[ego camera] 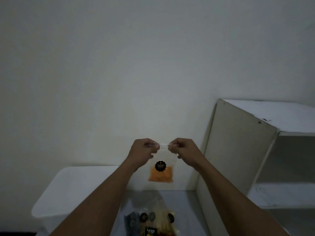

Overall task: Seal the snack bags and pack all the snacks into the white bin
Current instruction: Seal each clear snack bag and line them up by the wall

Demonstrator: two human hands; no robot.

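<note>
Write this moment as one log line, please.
left hand: pinches bag top | right hand: pinches bag top | bag: held up, orange snack inside | other bags: lying below

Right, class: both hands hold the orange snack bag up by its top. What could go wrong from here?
1. The left hand and right hand pinch only the top corners of the bag; the middle may be left unsealed and spill later.
2. The bag hangs in the air; a slip could drop it among the other bags below.
3. Dim light may hide a gap in the seal.
</note>
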